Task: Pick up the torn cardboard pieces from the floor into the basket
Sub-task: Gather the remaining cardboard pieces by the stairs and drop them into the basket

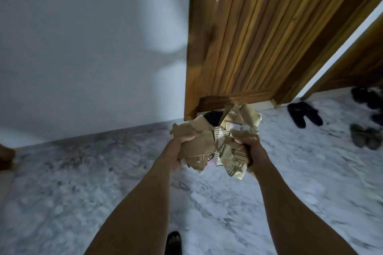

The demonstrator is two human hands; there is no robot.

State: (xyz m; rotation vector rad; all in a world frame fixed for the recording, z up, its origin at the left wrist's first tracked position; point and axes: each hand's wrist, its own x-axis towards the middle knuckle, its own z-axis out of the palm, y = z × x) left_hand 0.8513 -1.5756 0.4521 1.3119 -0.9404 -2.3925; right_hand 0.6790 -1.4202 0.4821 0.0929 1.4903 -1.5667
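A bundle of torn brown cardboard pieces (219,136) is held up in front of me between both hands. My left hand (180,151) grips its left side, with the fingers curled over a flat piece. My right hand (248,149) grips the crumpled right side. Behind the bundle, at the foot of the door frame, shows a dark round rim (211,115) that may be the basket; most of it is hidden by the cardboard.
A wooden door (259,37) stands open ahead, beside a white wall (93,47). Several dark slippers (304,115) lie on the marble floor (83,182) at the right. A dark shoe tip (174,240) shows at the bottom.
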